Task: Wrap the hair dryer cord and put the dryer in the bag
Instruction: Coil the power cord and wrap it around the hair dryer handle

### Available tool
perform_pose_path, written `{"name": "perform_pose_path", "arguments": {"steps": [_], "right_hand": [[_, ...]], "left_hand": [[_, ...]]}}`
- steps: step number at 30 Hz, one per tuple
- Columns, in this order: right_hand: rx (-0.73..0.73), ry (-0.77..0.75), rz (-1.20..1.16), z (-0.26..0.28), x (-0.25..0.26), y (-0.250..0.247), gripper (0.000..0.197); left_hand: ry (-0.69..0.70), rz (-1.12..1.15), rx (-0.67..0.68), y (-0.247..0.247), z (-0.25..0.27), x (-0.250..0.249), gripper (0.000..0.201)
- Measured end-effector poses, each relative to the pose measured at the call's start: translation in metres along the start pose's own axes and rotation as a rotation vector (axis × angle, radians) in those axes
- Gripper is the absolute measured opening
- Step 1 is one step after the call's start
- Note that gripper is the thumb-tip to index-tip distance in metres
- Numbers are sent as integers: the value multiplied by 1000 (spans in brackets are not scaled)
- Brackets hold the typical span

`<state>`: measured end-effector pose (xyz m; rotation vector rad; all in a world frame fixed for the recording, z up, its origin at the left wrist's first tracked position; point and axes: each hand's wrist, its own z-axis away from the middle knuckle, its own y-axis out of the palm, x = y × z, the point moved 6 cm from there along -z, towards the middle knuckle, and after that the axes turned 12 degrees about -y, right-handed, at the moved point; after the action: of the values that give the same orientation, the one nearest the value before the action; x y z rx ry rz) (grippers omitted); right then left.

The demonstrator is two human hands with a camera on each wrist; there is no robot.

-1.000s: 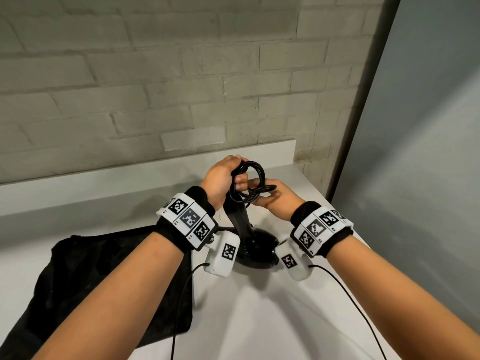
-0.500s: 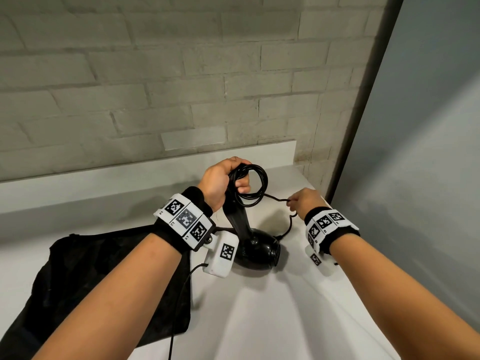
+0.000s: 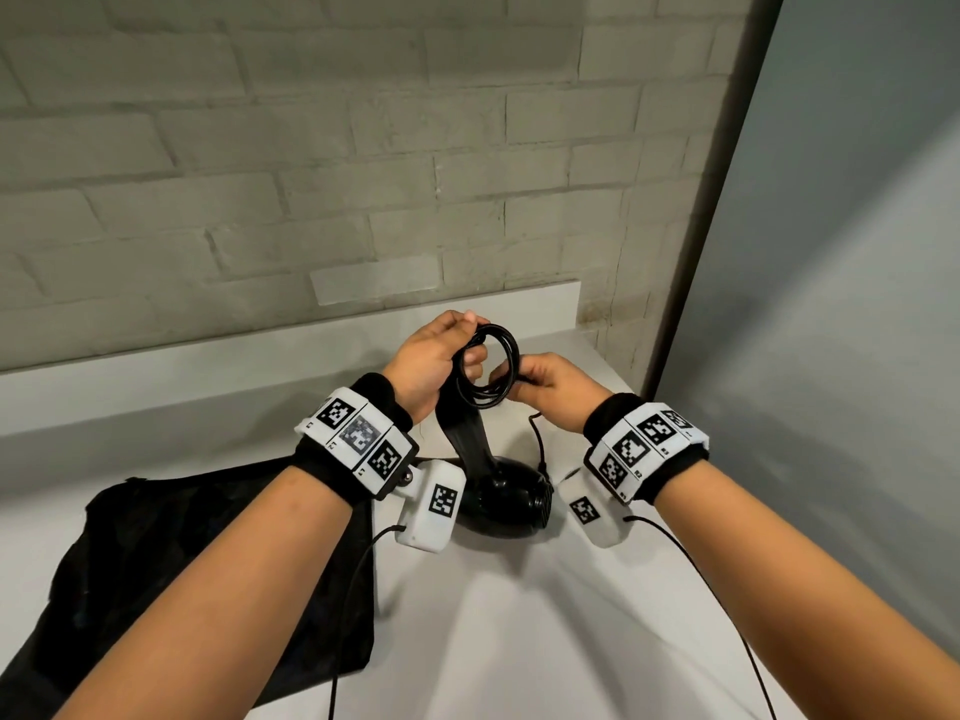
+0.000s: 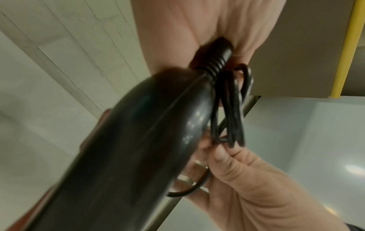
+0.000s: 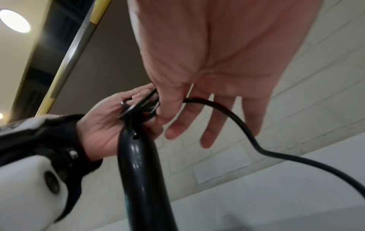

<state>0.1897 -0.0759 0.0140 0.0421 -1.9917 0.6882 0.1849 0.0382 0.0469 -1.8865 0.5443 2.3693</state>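
On the white counter, far left: a black bag [image 3: 156, 563] lies flat and slack, partly under the left forearm.
Left hand: the left hand [image 3: 426, 363] is raised above the counter, fingers curled round the top of the dryer's handle and the coiled loops gathered there; the left wrist view shows the ribbed strain relief [image 4: 214, 62] running up into the palm.
Hair dryer: the black hair dryer [image 3: 506, 498] stands with its rounded body on the counter between the two wrists and its handle rising tilted toward the left hand; it sits just right of the bag, outside it.
Cord: the cord [image 3: 493, 366] is wound into several round loops at the handle's end, held between both hands; a loose length trails down from the right hand to the counter beside the dryer body [image 5: 237, 125].
Right hand: the right hand [image 3: 550, 389] touches the loops from the right, thumb and forefinger pinching the strands; the right wrist view shows the other fingers [image 5: 209, 125] hanging straight and relaxed.
Behind: a pale brick wall [image 3: 311, 174] with a white ledge [image 3: 208, 356] along its foot.
Far right: a plain grey panel [image 3: 857, 304] stands at the counter's end.
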Motion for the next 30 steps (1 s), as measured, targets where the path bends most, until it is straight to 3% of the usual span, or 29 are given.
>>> {"name": "perform_pose_path", "arguments": {"steps": [2, 6, 8, 10, 13, 17, 21, 30], "right_hand": [[-85, -15, 14, -1, -4, -8, 19], [-477, 38, -58, 2, -17, -47, 29], [-549, 82, 7, 5, -23, -55, 31], [-514, 126, 96, 7, -26, -52, 27], [-349, 166, 191, 9, -25, -39, 22], [-143, 59, 327, 6, 0, -28, 24], [2, 12, 312, 3, 15, -15, 18], [-279, 63, 475, -15, 36, -52, 21]], "left_hand": [[17, -29, -28, 0, 1, -1, 23], [26, -3, -22, 3, 3, -3, 22], [32, -63, -9, 5, 3, -3, 20], [48, -141, -9, 7, 3, -4, 19], [53, -169, -2, 7, 4, -4, 17], [56, -177, -17, 2, 4, -4, 16], [81, -190, 10, 5, 3, -6, 20], [78, -217, 89, 16, 7, -8, 23]]}}
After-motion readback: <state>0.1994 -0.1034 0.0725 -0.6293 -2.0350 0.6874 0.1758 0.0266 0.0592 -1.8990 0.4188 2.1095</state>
